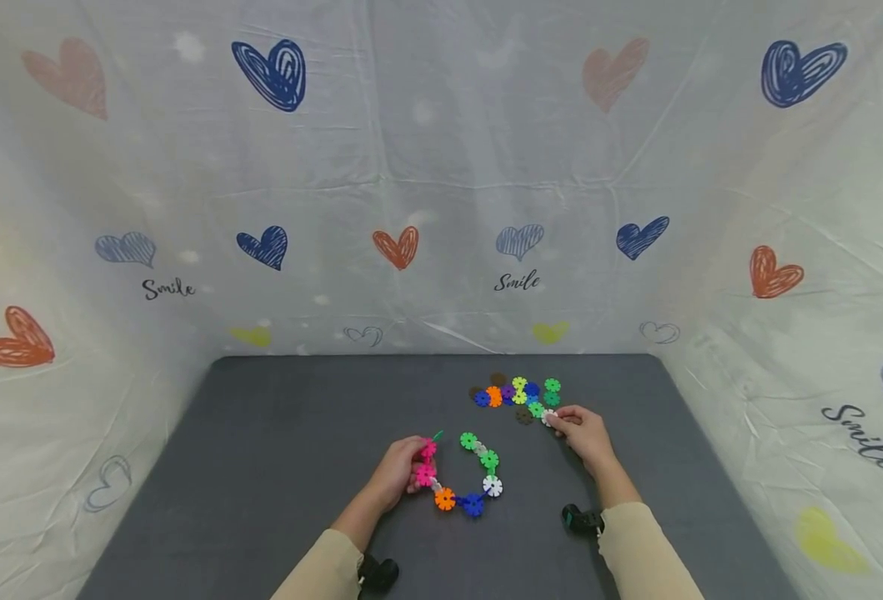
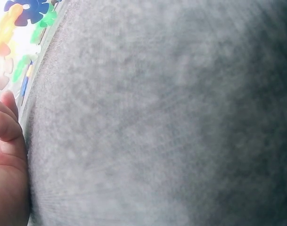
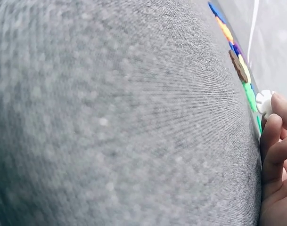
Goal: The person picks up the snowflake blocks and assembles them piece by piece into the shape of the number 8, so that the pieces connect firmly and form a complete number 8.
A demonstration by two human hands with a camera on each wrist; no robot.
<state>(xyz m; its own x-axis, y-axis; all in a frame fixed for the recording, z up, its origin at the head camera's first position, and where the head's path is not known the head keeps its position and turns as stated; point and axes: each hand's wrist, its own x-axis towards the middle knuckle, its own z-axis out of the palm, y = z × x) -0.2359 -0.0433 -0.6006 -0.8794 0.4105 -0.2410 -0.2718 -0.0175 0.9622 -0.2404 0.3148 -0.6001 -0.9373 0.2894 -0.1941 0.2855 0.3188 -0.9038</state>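
My left hand [image 1: 396, 471] grips one end of a curved chain of notched plastic discs, at its pink discs [image 1: 426, 475]. From there the chain runs through an orange disc [image 1: 444, 499], a blue disc [image 1: 474, 505] and a white disc [image 1: 493, 486] to green discs [image 1: 489, 460] at the other end. A small green piece [image 1: 438, 435] sticks up past the left fingertips. My right hand [image 1: 585, 433] pinches a white notched disc [image 3: 264, 101] between thumb and fingers, at the near right edge of a group of loose discs.
Loose discs in several colours lie toward the back, among them an orange disc [image 1: 494, 396], a yellow disc [image 1: 519, 384] and a brown disc [image 1: 524, 415]. The dark grey table [image 1: 276, 450] meets a heart-printed cloth [image 1: 441, 167] behind and at both sides.
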